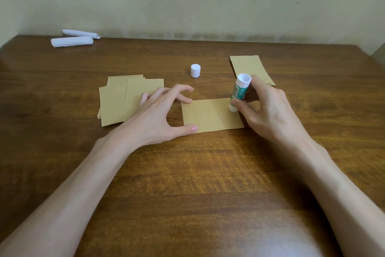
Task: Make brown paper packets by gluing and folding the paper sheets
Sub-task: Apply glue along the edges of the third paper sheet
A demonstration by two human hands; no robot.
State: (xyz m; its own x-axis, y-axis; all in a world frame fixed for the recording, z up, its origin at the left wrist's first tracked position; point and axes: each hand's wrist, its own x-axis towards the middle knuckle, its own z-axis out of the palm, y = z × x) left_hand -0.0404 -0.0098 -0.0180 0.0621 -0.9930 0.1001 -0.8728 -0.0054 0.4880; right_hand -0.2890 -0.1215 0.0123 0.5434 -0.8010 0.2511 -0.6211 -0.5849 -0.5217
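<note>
Head view looks down on a wooden table (198, 183). Left of its middle lies a loose stack of brown sheets (116, 102), fanned and overlapping. At the middle lies a single brown sheet (210, 115), flat, its long side running left to right. A second pile of brown sheets (250, 67) lies toward the far right edge.

The left hand (154, 115) is spread wide, with thumb and forefinger tips pressing the single sheet's left corners and the other fingers resting on the stack. The right hand (268, 110) grips a glue stick (239, 92), which is tilted with its lower end on the sheet's far right corner.

Two white paper rolls (71, 41) lie at the far left corner. A white cap (195, 70) stands upright beyond the single sheet.
</note>
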